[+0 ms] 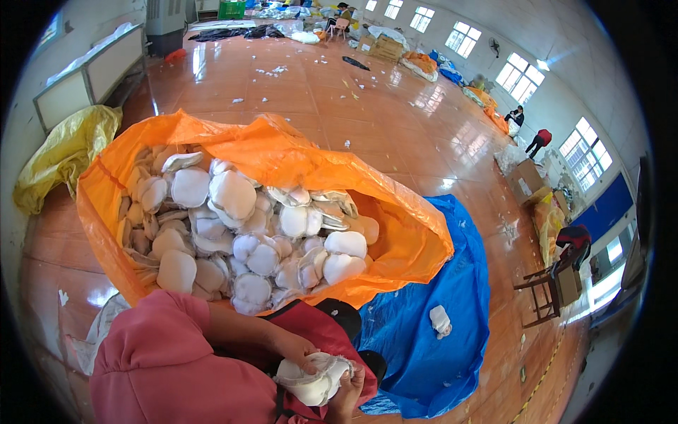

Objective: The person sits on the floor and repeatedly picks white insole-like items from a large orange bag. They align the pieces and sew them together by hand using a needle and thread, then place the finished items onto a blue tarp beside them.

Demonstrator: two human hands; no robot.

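Observation:
My left hand (298, 352) is closed on the edge of a white padded fabric piece (316, 385) over my lap. On its other side, my right hand (347, 393) pinches the frayed edge. The piece looks soft and rounded, with a ragged rim; my fingers cover parts of it. Just beyond my knees lies a large open orange sack (296, 152). Inside it is a heap of similar white pads (233, 194), many stacked together with fuzzy edges.
A blue sheet (452, 283) lies to the right of the sack, with a small white bundle (440, 320) on it. At left is a crumpled yellow sack (67, 152). A wooden chair (554, 286) stands at right. White scraps dot the tiled floor (296, 92); other people are farther off.

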